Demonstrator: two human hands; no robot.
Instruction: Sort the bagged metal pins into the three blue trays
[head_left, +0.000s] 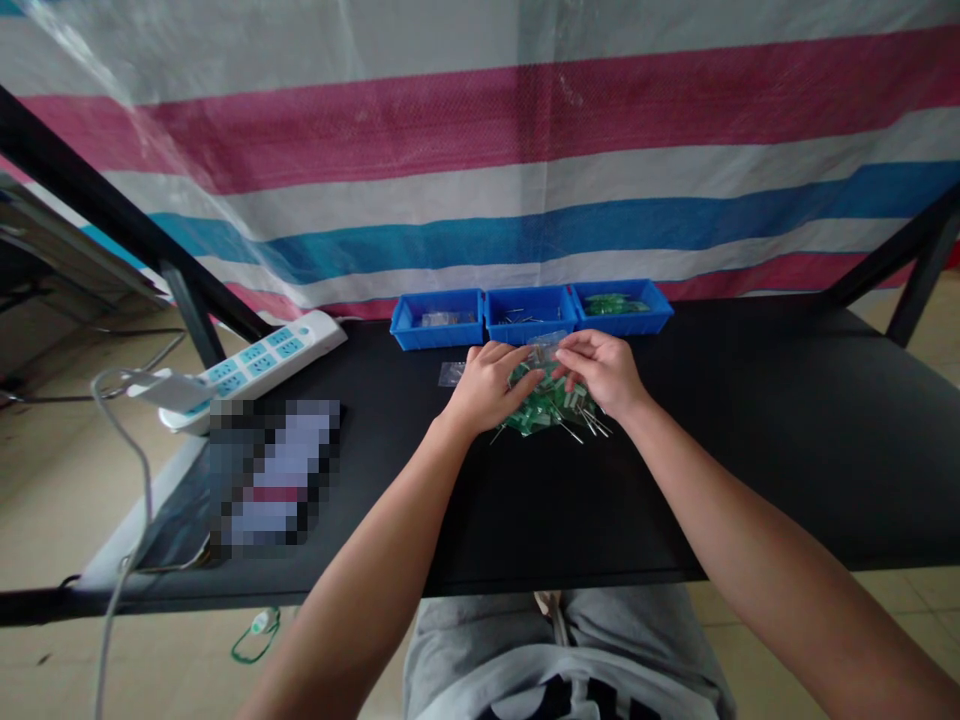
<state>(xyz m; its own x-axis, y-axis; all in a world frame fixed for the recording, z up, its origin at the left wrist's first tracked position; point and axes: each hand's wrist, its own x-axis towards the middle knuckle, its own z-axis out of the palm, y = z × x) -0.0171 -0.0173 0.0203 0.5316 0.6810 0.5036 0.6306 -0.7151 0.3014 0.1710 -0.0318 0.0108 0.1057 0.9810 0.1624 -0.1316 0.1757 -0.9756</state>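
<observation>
Between both hands, over the middle of the black table, is a small clear plastic bag (547, 343). My left hand (489, 388) has its fingers and thumb at the bag's left side, closed on it as far as shows. Pinching the right side is my right hand (604, 372), its fingers bent. Directly beneath lies a heap of small green packets (541, 410), with thin metal pins (595, 422) sticking out toward me. Another flat clear bag (451, 374) rests just left of my left hand. What the held bag contains is too small to make out.
Behind the heap stand three blue bins: the left bin (437, 338) with clear bags, the middle bin (531, 327) with metal pins, the right bin (622, 324) with green packets. A power strip (255, 365) and blurred phone-like object (285, 475) lie left. Striped sheeting (480, 130) hangs behind.
</observation>
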